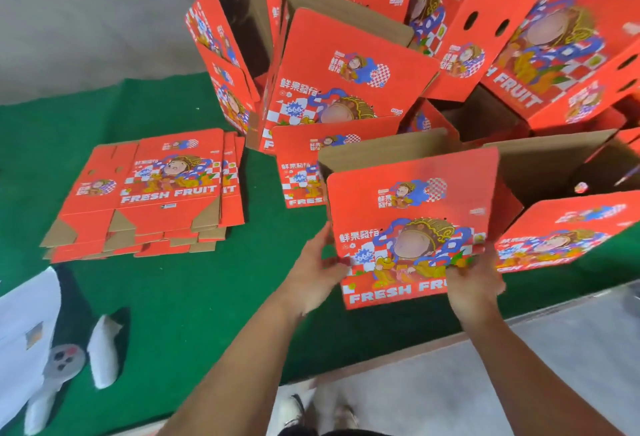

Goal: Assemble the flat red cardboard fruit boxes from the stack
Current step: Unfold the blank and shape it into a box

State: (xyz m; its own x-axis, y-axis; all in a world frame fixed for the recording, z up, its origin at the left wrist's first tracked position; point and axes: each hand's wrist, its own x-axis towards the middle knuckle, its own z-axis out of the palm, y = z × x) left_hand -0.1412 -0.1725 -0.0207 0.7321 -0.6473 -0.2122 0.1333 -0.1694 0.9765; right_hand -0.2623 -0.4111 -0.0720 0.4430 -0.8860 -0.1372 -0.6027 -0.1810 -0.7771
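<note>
An opened-up red fruit box (pixel 412 227) with a cartoon print and "FRESH FRUIT" lettering stands on the green mat (pixel 194 297), its top flaps up and its brown inside showing. My left hand (pixel 317 276) grips its lower left edge. My right hand (pixel 474 283) holds its lower right front, covering part of the lettering. A stack of flat red boxes (pixel 149 193) lies on the mat to the left, well apart from both hands.
Several assembled red boxes (pixel 346 89) are piled behind and to the right, some tilted, some open-topped. A white stuffed toy (pixel 65 359) and white cloth lie at the lower left. The mat's front edge meets a grey floor (pixel 433 397) near my feet.
</note>
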